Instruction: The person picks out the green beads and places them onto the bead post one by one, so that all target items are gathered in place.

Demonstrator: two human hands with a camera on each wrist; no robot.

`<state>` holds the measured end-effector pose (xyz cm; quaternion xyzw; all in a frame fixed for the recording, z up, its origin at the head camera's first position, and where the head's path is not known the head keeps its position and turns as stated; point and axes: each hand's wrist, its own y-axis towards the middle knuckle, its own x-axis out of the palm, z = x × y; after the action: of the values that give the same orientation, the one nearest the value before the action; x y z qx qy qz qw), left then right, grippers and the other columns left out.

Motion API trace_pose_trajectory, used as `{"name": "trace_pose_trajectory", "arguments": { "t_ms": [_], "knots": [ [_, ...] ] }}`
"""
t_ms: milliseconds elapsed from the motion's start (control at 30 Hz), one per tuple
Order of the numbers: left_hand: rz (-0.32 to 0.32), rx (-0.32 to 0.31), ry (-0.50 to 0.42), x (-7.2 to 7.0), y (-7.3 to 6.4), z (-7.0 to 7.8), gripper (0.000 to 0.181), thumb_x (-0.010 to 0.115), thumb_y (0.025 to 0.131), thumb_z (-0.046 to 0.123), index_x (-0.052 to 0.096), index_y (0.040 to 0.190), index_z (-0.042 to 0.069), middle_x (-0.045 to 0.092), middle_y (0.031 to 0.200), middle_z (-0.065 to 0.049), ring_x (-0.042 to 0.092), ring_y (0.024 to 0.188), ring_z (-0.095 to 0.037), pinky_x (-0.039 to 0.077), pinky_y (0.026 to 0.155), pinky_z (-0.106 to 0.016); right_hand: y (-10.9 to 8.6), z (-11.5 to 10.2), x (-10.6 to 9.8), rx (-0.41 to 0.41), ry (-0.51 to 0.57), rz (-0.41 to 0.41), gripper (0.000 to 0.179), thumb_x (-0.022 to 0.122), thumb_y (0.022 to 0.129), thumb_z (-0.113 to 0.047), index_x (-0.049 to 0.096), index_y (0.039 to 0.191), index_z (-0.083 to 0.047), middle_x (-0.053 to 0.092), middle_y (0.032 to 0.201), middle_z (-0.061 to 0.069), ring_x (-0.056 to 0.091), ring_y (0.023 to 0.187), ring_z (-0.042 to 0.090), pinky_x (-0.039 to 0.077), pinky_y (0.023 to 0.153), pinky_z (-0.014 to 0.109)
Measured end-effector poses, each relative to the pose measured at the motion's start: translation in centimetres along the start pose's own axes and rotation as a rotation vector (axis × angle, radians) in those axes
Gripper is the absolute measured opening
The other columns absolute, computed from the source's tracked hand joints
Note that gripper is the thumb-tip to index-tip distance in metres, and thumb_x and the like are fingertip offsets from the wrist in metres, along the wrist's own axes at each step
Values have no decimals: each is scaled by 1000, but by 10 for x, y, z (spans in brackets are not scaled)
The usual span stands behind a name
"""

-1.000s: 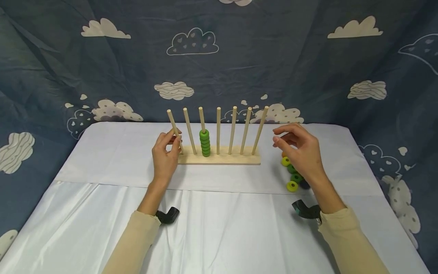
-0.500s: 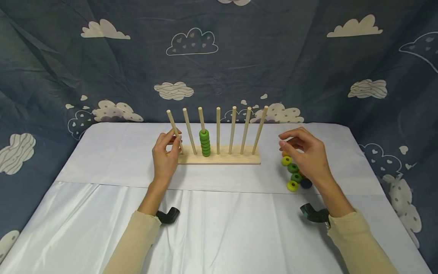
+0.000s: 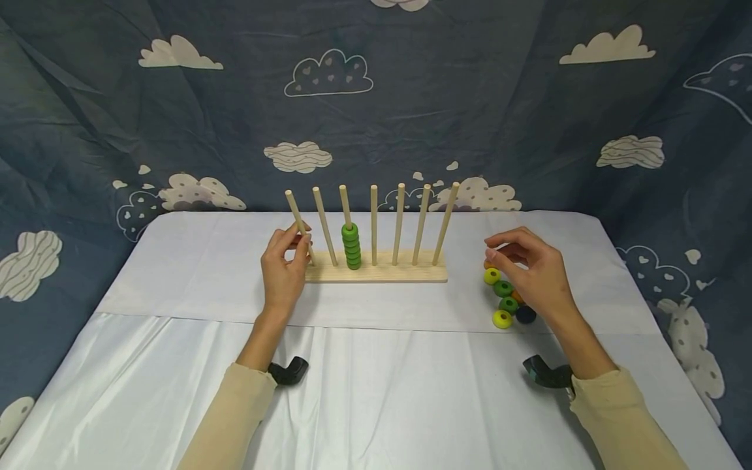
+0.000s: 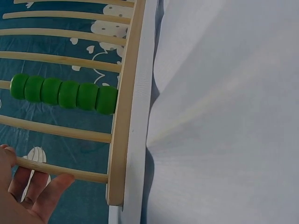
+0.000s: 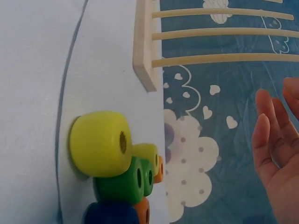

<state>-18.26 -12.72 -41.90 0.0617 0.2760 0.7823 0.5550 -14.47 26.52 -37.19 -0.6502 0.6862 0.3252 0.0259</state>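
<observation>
My left hand (image 3: 284, 267) pinches the leftmost wooden peg (image 4: 88, 175) of a peg stand; its thumb and fingers lie on either side of the peg in the left wrist view. The stand's base (image 3: 382, 274) lies flat on the table. Several green beads (image 4: 68, 94) are stacked low on the third peg from the left. To the right of the stand, my right hand (image 3: 531, 264) hovers over a group of loose beads, its fingers relaxed and bent with nothing held. Among these are a yellow bead (image 5: 100, 143), a green bead (image 5: 122, 182) and a dark blue bead (image 3: 525, 314).
Orange beads (image 3: 489, 264) lie partly hidden in the group under the right hand. A white cloth (image 3: 382, 378) covers the table. Behind it hangs a dark blue curtain (image 3: 435, 85) with a cloud print.
My right hand has moved right and slightly down, toward the front, over the loose beads, and its thumb and forefinger have come closer together. My left hand stays on the peg.
</observation>
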Motion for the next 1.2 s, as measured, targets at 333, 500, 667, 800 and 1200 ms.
{"name": "trace_pose_trajectory", "arguments": {
  "t_ms": [333, 500, 667, 800, 1200],
  "knots": [
    [-7, 12, -7, 0, -1, -2, 17, 68, 101, 9, 76, 116, 6, 62, 95, -18, 65, 89, -12, 68, 63, -25, -5, 9, -5, 16, -30, -13, 21, 72, 96, -2, 72, 118, -2, 64, 106, 0, 68, 90, -7, 54, 85, 2],
    [-3, 14, -6, 0, -1, -4, 17, 68, 101, 8, 76, 116, 5, 62, 95, -20, 65, 89, -16, 68, 63, -25, -8, 15, -8, 21, -30, -17, 22, 73, 95, 0, 72, 117, -1, 65, 107, -2, 67, 92, -7, 53, 85, 1],
    [-5, 13, -9, 0, 0, -4, 17, 67, 101, 8, 76, 115, 6, 63, 95, -19, 65, 89, -15, 68, 63, -26, -10, 22, -12, 29, -66, -22, 23, 74, 95, -3, 72, 118, -2, 66, 109, -4, 65, 93, -7, 52, 84, 0],
    [-9, 10, -11, -1, 0, -2, 17, 68, 101, 8, 77, 115, 6, 63, 95, -18, 64, 89, -13, 69, 63, -28, -12, 26, -14, 43, -94, -33, 24, 74, 96, -5, 72, 119, -3, 66, 111, -1, 64, 95, -8, 52, 83, 0],
    [-12, 2, -18, -1, 0, -1, 18, 67, 101, 9, 77, 117, 6, 62, 95, -19, 64, 89, -13, 69, 64, -27, -23, 38, -22, 134, -195, -81, 27, 74, 97, -11, 70, 124, -6, 66, 115, 8, 60, 98, -5, 50, 84, -2]
  ]
}}
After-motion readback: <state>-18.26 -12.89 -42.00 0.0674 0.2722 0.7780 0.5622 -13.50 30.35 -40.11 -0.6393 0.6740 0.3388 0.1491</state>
